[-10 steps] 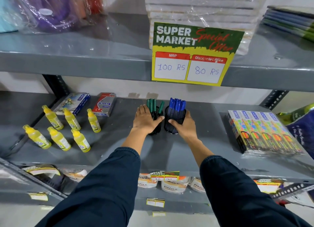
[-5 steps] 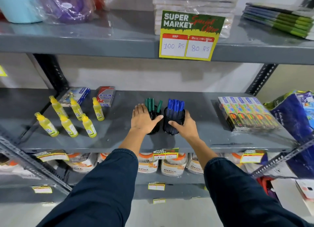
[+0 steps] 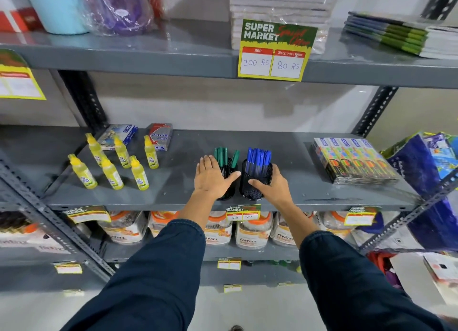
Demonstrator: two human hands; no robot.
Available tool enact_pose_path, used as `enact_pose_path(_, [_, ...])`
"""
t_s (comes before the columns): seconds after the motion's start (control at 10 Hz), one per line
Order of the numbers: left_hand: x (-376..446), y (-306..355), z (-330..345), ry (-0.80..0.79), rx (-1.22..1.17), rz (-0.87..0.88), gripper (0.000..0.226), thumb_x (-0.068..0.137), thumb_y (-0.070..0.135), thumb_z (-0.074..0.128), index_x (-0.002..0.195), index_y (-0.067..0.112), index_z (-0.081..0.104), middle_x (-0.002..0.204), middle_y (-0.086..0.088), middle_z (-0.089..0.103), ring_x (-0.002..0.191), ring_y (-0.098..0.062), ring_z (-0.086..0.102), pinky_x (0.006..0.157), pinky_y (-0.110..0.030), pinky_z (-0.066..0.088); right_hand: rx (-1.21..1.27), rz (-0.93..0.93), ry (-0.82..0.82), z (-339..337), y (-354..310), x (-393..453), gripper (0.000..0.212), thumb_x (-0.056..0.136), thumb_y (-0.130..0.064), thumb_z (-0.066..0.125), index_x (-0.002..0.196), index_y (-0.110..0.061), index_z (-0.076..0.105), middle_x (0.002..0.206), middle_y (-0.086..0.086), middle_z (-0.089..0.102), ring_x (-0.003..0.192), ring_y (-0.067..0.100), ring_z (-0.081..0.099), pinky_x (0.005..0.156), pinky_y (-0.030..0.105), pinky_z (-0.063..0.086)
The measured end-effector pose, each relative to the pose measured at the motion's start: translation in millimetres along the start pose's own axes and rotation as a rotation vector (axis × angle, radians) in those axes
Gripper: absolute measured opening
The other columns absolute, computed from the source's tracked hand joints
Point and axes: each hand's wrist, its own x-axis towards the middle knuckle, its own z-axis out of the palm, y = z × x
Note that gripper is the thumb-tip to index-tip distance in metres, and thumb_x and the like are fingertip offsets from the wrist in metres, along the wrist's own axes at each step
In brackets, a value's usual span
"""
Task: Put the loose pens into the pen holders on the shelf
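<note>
Hands are set on the two mesh pen holders standing side by side at mid-shelf. Left hand (image 3: 210,177) is laid flat, fingers together and extended, against the near-left side of the left holder (image 3: 229,179), thumb reaching toward the gap between the holders; nothing is pinched in it. Right hand (image 3: 271,184) is cupped around the near-right wall of the right holder (image 3: 256,179), thumb across the front mesh; a light hold on the holder is judged, with no pen carried.

Green pens (image 3: 224,157) are seen upright in the left holder, one tilted right. Blue pens (image 3: 259,157) are packed upright in the right holder. Long axes are near vertical, caps up, so any further insertion would be made from above, straight down.

No loose pen is found on the grey shelf (image 3: 173,182) around the holders; the sorting is judged nearly or fully done, with only squaring of the holders left. Each holder lies directly ahead of its own hand, equally near.

Further out: yellow bottles (image 3: 114,167) far left, a flat box pack (image 3: 354,160) at right, well apart from the holders.
</note>
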Motion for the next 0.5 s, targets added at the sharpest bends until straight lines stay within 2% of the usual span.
enact_pose_path(0.1, [-3,2,0,0.000,-0.017,-0.004,0.103,0.080,0.074,0.029,0.141,-0.003,-0.002,0.154,-0.021,0.003,0.141,-0.030,0.000,0.116,-0.041,0.005,0.002,0.002,-0.007,-2,-1,-4,0.061,0.080,-0.025,0.075,0.129,-0.009,0.041,0.122,0.011,0.062,0.111,0.027,0.060,0.089,0.029,0.046])
enact_pose_path(0.2, [-5,4,-1,0.000,-0.030,-0.013,0.104,0.079,0.074,0.029,0.141,-0.003,-0.003,0.154,-0.020,0.001,0.141,-0.030,-0.001,0.116,-0.041,0.005,0.003,0.025,-0.026,-4,-5,-7,0.074,0.083,-0.024,0.072,0.140,-0.005,0.030,0.135,0.013,0.053,0.124,0.029,0.052,0.098,0.032,0.043])
enact_pose_path(0.3, [-4,4,-1,-0.020,-0.048,-0.024,0.106,0.078,0.076,0.027,0.141,-0.002,-0.007,0.154,-0.020,-0.005,0.141,-0.030,-0.006,0.115,-0.042,0.002,0.020,0.054,-0.059,-4,-3,-6,0.099,0.083,-0.026,0.072,0.150,-0.005,0.001,0.148,0.012,0.040,0.135,0.028,0.040,0.109,0.036,0.036])
enact_pose_path(0.4, [-9,6,-6,0.012,-0.121,-0.013,0.104,0.078,0.075,0.026,0.140,0.000,-0.010,0.153,-0.019,-0.010,0.140,-0.028,-0.011,0.114,-0.043,-0.003,0.072,0.056,-0.071,-8,-8,-11,0.107,0.081,-0.027,0.074,0.150,-0.008,-0.006,0.147,0.010,0.042,0.134,0.026,0.041,0.110,0.037,0.036])
enact_pose_path(0.5, [-17,8,-11,0.187,-0.107,0.055,0.094,0.083,0.069,0.022,0.141,0.000,-0.006,0.154,-0.019,-0.007,0.140,-0.028,-0.009,0.115,-0.042,-0.003,0.042,-0.027,0.039,-10,-14,-18,0.095,0.084,-0.038,0.068,0.150,-0.011,0.006,0.154,0.007,0.030,0.139,0.023,0.033,0.112,0.038,0.033])
